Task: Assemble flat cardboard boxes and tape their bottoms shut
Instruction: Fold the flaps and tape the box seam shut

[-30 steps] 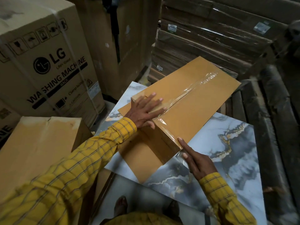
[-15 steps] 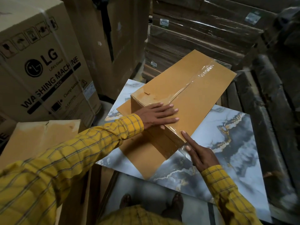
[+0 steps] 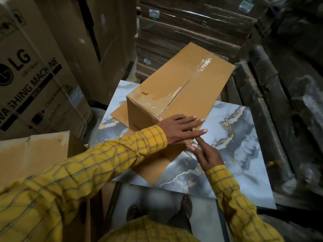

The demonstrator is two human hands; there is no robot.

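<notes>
Pressing: clear tape (image 3: 157, 105) onto the near end of the box (image 3: 183, 88), it seems, so it sticks over the corner.
Box: upside down on the marble-patterned slab (image 3: 244, 154), taped seam facing up for easy reach.
Left hand (image 3: 178, 130): flat, fingers straight, pushing on the box's near corner, likely smoothing the tape while steadying the box.
Right hand (image 3: 206, 152): fingers extended, touching the tape's loose end at the lower corner, probably rubbing it onto the side wall; grasping nothing.
Spare cardboard (image 3: 120, 112): lies flat beneath the box.
Stock: bundled flat cartons (image 3: 192, 32) stacked behind, near at hand.
</notes>
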